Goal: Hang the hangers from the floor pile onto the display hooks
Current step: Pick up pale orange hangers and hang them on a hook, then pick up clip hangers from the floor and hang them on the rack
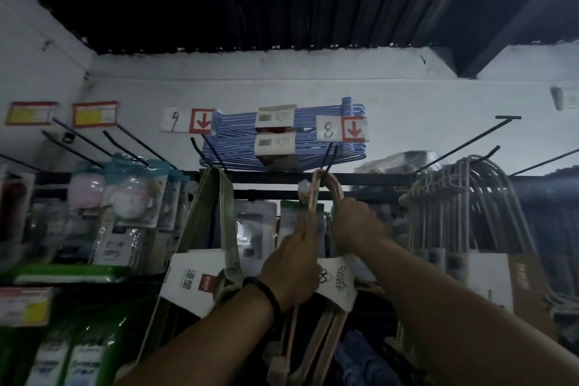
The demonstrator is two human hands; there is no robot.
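Observation:
A bundle of pale pink hangers (316, 191) with a white paper band (340, 282) is raised to the black display hook (331, 158) under the tag marked 8. The bundle's curved tops loop over that hook's tip. My left hand (293, 269) grips the bundle's necks just above the band. My right hand (357, 222) holds the hook ends higher up, fingers curled round them. A green hanger bundle (216, 219) with a white band hangs on the hook to the left, under tag 9.
Blue hanger packs (282, 138) lie on the top shelf behind the tags. Grey hangers (470, 197) crowd the hook at the right. Packaged goods (131, 197) hang at the left. An empty black hook (470, 141) juts out at upper right.

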